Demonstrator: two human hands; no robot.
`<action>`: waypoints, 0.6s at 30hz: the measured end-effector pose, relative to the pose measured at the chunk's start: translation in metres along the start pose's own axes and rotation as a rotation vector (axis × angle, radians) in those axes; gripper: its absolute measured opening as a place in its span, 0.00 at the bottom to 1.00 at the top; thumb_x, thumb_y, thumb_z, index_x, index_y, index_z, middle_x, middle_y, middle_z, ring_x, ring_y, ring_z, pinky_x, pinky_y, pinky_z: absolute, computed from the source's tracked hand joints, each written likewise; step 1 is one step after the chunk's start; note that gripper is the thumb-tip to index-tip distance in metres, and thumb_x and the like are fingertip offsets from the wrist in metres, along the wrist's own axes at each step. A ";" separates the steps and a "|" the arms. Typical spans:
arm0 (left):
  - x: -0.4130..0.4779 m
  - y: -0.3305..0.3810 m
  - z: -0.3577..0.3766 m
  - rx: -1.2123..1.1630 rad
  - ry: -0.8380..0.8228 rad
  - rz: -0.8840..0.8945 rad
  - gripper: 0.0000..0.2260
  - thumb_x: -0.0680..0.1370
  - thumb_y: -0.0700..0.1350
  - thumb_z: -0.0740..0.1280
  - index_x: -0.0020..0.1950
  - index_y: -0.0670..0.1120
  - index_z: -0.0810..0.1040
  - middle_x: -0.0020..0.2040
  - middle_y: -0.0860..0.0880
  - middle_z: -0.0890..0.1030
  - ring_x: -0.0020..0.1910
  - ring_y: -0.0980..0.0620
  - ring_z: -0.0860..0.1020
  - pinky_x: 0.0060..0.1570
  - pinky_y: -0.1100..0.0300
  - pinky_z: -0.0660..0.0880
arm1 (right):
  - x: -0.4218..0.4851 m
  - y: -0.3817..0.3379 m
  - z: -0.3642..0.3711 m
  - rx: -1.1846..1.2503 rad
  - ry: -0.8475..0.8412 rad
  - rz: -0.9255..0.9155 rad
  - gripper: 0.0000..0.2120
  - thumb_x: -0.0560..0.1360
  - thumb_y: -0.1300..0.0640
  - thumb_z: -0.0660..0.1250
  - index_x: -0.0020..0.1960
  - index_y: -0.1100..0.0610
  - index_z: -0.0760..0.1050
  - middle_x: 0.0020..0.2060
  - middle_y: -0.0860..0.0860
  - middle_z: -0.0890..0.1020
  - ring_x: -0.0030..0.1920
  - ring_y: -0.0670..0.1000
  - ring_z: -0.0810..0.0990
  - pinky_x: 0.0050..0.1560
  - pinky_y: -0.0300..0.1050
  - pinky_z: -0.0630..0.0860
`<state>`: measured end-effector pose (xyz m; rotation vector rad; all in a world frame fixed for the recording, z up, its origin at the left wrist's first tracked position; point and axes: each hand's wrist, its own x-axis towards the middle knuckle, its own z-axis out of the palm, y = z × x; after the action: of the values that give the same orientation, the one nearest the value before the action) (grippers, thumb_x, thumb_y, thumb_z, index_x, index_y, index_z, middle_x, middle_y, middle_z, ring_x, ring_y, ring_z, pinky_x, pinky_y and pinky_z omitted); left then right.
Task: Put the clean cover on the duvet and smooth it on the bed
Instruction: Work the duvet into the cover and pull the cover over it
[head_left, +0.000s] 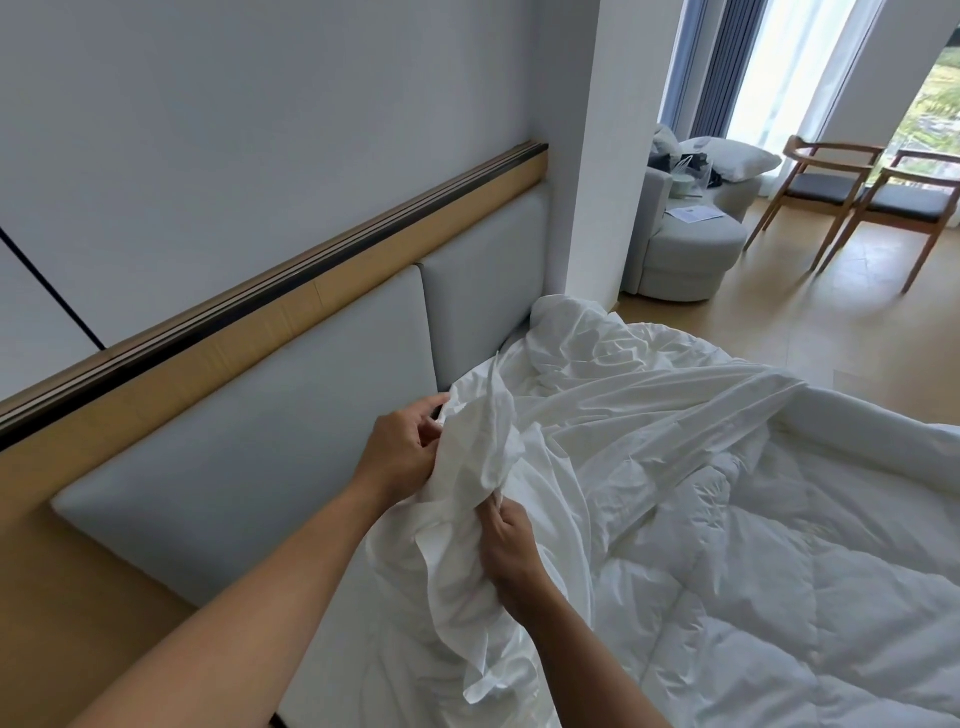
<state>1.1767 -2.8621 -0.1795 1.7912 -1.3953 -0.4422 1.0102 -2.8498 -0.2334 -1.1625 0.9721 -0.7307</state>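
Gripping entry, cover (483, 457): our left hand (400, 449) pinches its bunched edge near the headboard (291, 415), fingers curled tight on the cloth; our right hand (511, 543) clamps a fold just below. Duvet (805, 597): quilted, uncovered, spread on the bed (353, 686), with the cover draped across its upper part. Method, as we judge it: find the cover's corner seam, match it to a duvet corner, pull evenly. Writing: none legible; the paper (693, 213) on the sofa (691, 254) is too small to read.
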 end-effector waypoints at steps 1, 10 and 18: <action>0.000 0.000 -0.001 0.024 0.021 0.001 0.21 0.76 0.46 0.74 0.69 0.51 0.78 0.36 0.64 0.83 0.42 0.61 0.82 0.47 0.65 0.77 | 0.000 0.001 0.000 0.001 -0.001 0.003 0.23 0.85 0.44 0.55 0.47 0.58 0.82 0.41 0.52 0.86 0.43 0.50 0.85 0.49 0.49 0.82; -0.003 -0.017 -0.005 0.199 0.074 -0.113 0.01 0.76 0.43 0.69 0.47 0.48 0.78 0.38 0.54 0.82 0.40 0.51 0.80 0.42 0.55 0.77 | -0.001 0.004 -0.002 0.052 0.017 0.001 0.25 0.83 0.40 0.57 0.48 0.59 0.82 0.43 0.55 0.86 0.47 0.55 0.85 0.52 0.51 0.81; -0.036 -0.040 -0.003 0.182 0.000 -0.167 0.10 0.77 0.38 0.69 0.41 0.52 0.76 0.41 0.55 0.79 0.41 0.51 0.80 0.43 0.61 0.73 | 0.001 0.004 -0.008 0.084 0.070 -0.017 0.28 0.81 0.38 0.58 0.49 0.62 0.82 0.45 0.58 0.86 0.48 0.56 0.85 0.53 0.57 0.81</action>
<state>1.1928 -2.8254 -0.2151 2.0651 -1.3262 -0.4131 1.0038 -2.8527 -0.2387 -1.0792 0.9820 -0.8226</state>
